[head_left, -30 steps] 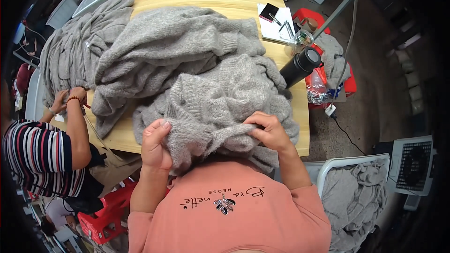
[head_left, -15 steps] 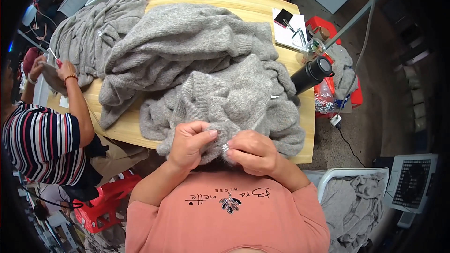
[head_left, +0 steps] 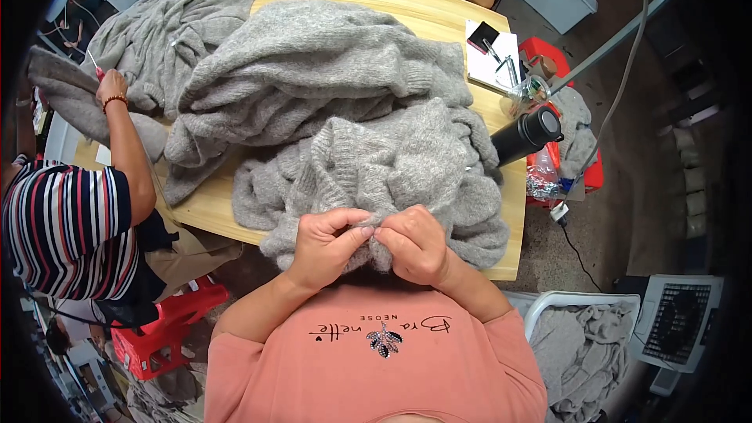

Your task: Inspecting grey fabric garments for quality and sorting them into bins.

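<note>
A fuzzy grey knit sweater (head_left: 399,164) lies bunched on the table in front of me, its near edge drawn up against my shirt. At that edge my left hand (head_left: 330,247) pinches the knit between thumb and bent fingers. Thumb to thumb with it, my right hand (head_left: 413,244) is closed, fingertips pressed together at the same spot. Whatever the right fingertips hold is hidden between the two hands.
More grey knitwear (head_left: 305,55) is heaped across the wooden table (head_left: 513,247). A black bottle (head_left: 526,135) and a glass jar (head_left: 529,95) stand at right, near a white pad (head_left: 493,70). At left a person in stripes (head_left: 70,227) handles grey knitwear. A white bin (head_left: 540,305) holds knits.
My hands have come together; a small silvery thing seen at my right fingertips is now hidden. The person at left has spread the grey knit piece out and up.
</note>
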{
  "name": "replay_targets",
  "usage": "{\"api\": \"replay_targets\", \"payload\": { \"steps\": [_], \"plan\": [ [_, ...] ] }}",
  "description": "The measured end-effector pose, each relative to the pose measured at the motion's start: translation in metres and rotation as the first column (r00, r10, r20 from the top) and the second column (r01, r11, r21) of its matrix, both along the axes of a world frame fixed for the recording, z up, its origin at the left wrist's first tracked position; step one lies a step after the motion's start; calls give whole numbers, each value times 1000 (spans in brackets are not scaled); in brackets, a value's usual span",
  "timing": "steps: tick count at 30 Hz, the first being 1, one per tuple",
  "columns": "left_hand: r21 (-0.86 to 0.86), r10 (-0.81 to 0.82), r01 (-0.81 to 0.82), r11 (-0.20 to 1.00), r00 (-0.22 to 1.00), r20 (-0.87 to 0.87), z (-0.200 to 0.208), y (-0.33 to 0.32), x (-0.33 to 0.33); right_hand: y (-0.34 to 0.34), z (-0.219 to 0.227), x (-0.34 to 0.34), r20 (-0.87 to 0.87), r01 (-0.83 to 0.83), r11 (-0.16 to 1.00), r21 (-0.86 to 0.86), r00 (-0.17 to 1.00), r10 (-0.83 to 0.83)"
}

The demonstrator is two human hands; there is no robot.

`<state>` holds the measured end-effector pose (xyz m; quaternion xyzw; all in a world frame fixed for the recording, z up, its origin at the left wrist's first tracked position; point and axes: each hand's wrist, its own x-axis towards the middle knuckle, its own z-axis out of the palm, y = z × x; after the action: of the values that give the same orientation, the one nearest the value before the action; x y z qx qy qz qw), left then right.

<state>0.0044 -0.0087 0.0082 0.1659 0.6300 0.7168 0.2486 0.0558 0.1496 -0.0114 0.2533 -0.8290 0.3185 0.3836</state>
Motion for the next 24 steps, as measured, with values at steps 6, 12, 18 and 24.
{"api": "replay_targets", "payload": {
  "steps": [6, 12, 18, 24],
  "plan": [
    [-81, -25, 4, 997, 968, -249, -2, -3, -2, -3, -1, -5, 108, -49, 978, -203, 992, 72],
    [-83, -15, -29, 996, 876, -481, -6, -2, -2, 10, 7, -7, 460, -120, 925, -361, 840, 289],
    [-187, -38, -63, 980, 869, -493, -2, -5, 4, 12, 9, -6, 406, -141, 984, -111, 897, 174],
    [-117, 1, -90, 989, 797, -605, -3, -2, 3, 7, 7, 0, 321, -88, 990, -112, 940, 120]
  ]
}}
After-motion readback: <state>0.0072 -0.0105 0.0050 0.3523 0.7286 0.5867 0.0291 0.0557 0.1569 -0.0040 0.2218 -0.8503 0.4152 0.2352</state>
